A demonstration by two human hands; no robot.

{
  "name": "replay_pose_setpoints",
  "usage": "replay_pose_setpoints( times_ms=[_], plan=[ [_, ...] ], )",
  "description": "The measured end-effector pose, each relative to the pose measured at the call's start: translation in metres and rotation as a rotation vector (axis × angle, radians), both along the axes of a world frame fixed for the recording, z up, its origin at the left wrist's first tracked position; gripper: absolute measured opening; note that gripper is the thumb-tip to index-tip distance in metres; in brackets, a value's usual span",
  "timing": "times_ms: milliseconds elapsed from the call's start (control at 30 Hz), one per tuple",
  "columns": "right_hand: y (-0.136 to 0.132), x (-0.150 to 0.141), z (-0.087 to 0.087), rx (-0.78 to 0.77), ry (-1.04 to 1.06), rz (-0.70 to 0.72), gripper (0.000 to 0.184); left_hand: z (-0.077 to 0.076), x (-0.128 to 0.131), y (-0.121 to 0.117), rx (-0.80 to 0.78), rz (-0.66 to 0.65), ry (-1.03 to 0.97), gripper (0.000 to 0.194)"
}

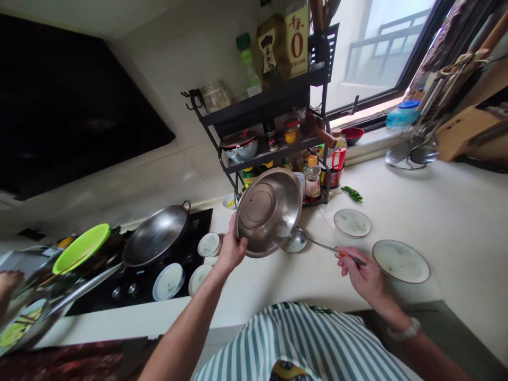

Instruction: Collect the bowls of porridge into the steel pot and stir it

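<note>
My left hand grips the rim of a steel basin, which is tilted so that its nearly bare inside faces me. In my right hand is the handle of a ladle. The ladle's bowl is just below the basin's lower right rim, over a bowl that it partly hides. Two more bowls of whitish liquid with green bits, a smaller bowl and a wider bowl, stand to the right. Left of the basin are a small bowl, a bowl partly behind my forearm, and a bowl by the stove.
A wok sits on the black stove, its long handle pointing toward me. Beyond it is a green colander. Another person's hand shows at the far left. A black spice rack stands behind the basin.
</note>
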State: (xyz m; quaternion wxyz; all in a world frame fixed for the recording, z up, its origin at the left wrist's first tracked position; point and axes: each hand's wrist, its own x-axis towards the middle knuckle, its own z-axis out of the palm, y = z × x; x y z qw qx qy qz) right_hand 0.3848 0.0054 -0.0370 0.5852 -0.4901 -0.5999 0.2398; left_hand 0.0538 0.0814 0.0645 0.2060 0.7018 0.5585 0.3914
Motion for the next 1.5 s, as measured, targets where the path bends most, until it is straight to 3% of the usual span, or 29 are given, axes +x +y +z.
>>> replay_pose_setpoints(
  times_ms=[333,567,867,1167,1400,1500],
  plan=[
    [0.007,-0.004,0.011,0.020,-0.019,0.041,0.021,-0.007,0.028,-0.035,0.108,-0.067,0.120,0.091],
    [-0.001,0.003,0.018,0.200,-0.169,0.140,0.026,-0.015,0.029,-0.054,0.115,-0.092,0.236,0.082],
    [0.006,0.000,0.043,0.426,-0.329,0.174,0.032,-0.015,0.030,-0.056,0.103,-0.097,0.264,0.082],
    [-0.005,-0.007,0.019,0.448,-0.398,0.284,0.030,-0.013,0.033,-0.053,0.146,-0.081,0.207,0.092],
    [0.002,-0.010,0.030,0.424,-0.411,0.230,0.029,-0.012,0.037,-0.053,0.094,-0.062,0.147,0.092],
    [0.000,-0.013,0.032,0.449,-0.437,0.275,0.029,-0.012,0.039,-0.054,0.075,-0.059,0.140,0.092]
  ],
)
